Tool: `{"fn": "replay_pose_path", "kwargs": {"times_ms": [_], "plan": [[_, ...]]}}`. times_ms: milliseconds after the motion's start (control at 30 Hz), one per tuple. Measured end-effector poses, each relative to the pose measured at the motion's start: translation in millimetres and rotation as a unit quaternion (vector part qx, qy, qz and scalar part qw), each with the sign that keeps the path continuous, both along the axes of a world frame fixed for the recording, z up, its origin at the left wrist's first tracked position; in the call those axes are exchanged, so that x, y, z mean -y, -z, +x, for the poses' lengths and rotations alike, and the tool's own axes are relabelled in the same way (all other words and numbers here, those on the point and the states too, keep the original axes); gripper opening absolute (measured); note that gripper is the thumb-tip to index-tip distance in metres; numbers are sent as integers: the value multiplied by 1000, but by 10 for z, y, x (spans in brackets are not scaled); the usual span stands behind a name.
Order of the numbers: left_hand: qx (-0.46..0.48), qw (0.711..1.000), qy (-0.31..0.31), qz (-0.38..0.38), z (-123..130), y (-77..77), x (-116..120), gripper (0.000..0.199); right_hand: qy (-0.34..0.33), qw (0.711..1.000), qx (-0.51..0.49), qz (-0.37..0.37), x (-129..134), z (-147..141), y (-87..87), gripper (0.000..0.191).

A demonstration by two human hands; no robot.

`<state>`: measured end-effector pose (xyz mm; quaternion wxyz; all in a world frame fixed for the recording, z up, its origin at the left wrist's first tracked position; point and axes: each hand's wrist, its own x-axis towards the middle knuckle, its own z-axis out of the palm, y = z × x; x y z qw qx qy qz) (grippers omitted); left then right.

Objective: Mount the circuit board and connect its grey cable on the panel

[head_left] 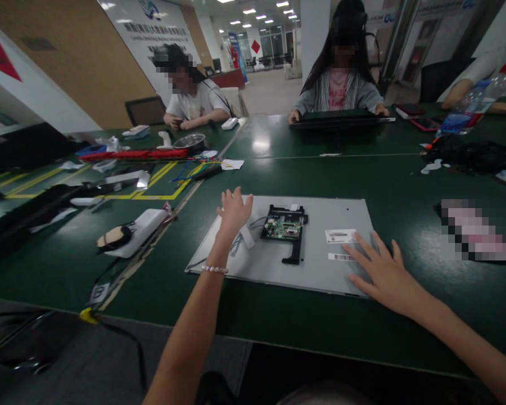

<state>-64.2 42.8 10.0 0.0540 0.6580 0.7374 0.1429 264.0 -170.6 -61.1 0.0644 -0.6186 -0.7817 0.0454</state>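
While the left hand (234, 214) is spread, empty, over the grey panel (316, 239), the right hand (385, 278), splayed and holding nothing, overlaps the panel's right edge near white labels (339, 236).

A grey panel (316, 247) lies flat on the table (278, 315), black bracket (297, 248) and green circuit board (283, 228) on top.

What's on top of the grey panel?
A green circuit board, a black bracket, cables and two white labels. The left hand and right hand hide whatever lies beneath them.
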Motion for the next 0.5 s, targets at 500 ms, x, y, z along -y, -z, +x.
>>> {"fn": "replay_pose_path", "kwargs": {"times_ms": [500], "plan": [[-98, 987, 124, 3, 195, 150, 197, 49, -96, 993, -51, -36, -506, -716, -111, 72]]}}
